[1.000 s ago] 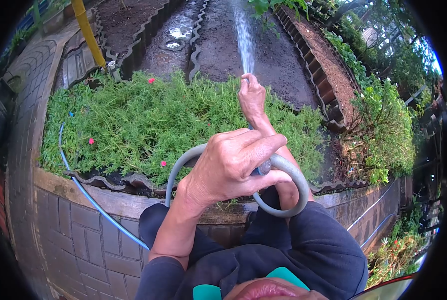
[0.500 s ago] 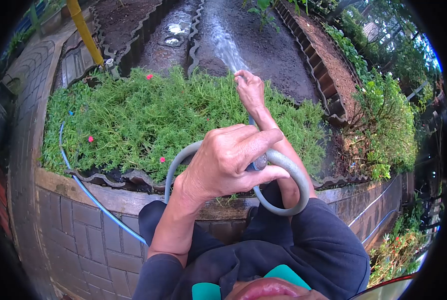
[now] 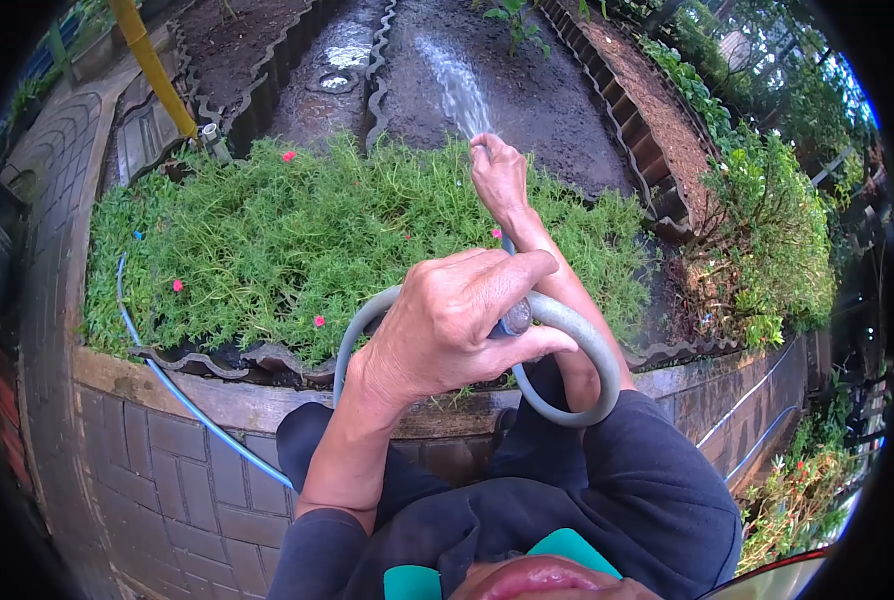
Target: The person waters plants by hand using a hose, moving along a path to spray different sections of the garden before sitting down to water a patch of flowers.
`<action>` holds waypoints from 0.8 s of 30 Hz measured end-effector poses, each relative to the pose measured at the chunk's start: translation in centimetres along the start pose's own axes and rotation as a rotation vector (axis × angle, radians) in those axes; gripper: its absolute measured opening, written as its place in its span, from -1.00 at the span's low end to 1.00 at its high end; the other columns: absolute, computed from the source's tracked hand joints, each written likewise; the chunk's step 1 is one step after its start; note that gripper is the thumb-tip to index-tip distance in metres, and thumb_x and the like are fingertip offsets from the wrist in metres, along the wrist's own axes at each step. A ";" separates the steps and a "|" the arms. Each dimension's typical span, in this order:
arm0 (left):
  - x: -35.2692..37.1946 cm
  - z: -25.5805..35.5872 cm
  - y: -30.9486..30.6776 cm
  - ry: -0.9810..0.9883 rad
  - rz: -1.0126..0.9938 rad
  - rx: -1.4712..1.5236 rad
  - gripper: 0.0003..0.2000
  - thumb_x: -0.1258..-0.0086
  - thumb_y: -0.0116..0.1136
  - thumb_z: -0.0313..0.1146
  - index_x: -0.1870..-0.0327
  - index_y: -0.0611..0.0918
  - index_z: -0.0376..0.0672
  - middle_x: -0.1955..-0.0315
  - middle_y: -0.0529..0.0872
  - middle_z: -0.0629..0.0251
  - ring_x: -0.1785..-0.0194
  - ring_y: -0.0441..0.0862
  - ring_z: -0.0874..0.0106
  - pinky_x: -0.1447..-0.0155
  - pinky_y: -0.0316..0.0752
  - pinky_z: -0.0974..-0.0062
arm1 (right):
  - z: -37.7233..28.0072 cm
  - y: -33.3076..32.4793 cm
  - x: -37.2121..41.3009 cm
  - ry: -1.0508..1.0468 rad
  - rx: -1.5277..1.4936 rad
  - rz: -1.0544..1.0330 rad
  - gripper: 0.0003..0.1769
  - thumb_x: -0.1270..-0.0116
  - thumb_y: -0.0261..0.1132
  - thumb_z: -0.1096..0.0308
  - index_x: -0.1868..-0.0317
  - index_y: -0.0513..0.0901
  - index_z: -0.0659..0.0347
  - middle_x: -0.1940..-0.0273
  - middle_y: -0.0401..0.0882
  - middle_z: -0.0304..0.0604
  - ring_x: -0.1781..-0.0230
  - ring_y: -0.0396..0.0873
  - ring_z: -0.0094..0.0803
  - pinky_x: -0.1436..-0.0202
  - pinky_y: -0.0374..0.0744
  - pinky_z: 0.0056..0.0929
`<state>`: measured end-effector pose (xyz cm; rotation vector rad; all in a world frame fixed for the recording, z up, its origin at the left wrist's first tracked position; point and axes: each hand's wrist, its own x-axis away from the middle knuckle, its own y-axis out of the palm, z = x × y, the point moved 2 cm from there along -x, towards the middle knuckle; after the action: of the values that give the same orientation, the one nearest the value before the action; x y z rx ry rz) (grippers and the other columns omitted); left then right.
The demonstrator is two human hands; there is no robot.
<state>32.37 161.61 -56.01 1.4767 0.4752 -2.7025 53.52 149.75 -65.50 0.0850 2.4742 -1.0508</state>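
A grey-blue garden hose curves in a loop in front of my knees. My left hand is closed around the hose, and part of the loop is hidden behind its palm. A dark, rounded end of a fitting shows between its thumb and forefinger. Farther out, my right hand grips the hose near its outlet, fingers bent at the mouth. Water sprays from there onto the dark soil. Below the right hand grow green plants with small pink flowers.
Wavy edging tiles border the soil beds. A yellow pole rises at the upper left. Another stretch of blue hose crosses the brick paving. Bushes stand at the right, beside a low kerb.
The view has shifted slightly. The right hand and spray sit a little differently against the soil, while water keeps flowing. Both hands keep their hold on the hose.
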 end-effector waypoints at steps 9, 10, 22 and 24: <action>0.1 0.1 0.3 -0.032 -0.118 -0.023 -0.48 0.14 0.55 -0.37 0.08 0.63 -0.30 0.49 0.66 0.21 0.47 0.64 0.33 0.38 0.53 0.44 | 0.4 -1.3 -0.6 -0.045 0.051 0.171 -0.78 -0.38 0.06 0.42 0.11 0.60 0.30 0.56 0.63 0.05 0.51 0.66 -0.14 0.35 0.57 -0.17; 0.1 0.1 0.4 -0.031 -0.117 -0.031 -0.49 0.14 0.53 -0.40 0.08 0.63 -0.29 0.49 0.66 0.20 0.47 0.64 0.33 0.37 0.53 0.44 | 0.5 -1.3 -0.6 -0.047 0.054 0.184 -0.78 -0.38 0.07 0.42 0.11 0.60 0.30 0.55 0.63 0.05 0.51 0.66 -0.14 0.35 0.56 -0.17; 0.1 -0.1 0.6 -0.050 -0.066 -0.026 -0.52 0.12 0.50 -0.45 0.09 0.62 -0.28 0.42 0.70 0.15 0.45 0.66 0.28 0.36 0.55 0.42 | 0.9 -1.8 -1.0 -0.006 0.050 0.189 -0.77 -0.35 0.08 0.42 0.13 0.63 0.32 0.54 0.63 0.06 0.50 0.66 -0.17 0.32 0.54 -0.17; 0.1 -0.1 0.7 -0.050 -0.066 -0.014 -0.52 0.13 0.50 -0.45 0.09 0.63 -0.28 0.43 0.70 0.14 0.46 0.66 0.28 0.37 0.54 0.42 | 1.0 -1.8 -1.0 0.010 0.058 0.160 -0.77 -0.35 0.08 0.42 0.12 0.62 0.32 0.54 0.63 0.05 0.51 0.66 -0.18 0.33 0.54 -0.18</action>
<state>32.53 161.02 -56.32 1.4108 0.5485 -2.7730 54.37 147.90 -64.46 0.3016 2.4008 -1.0549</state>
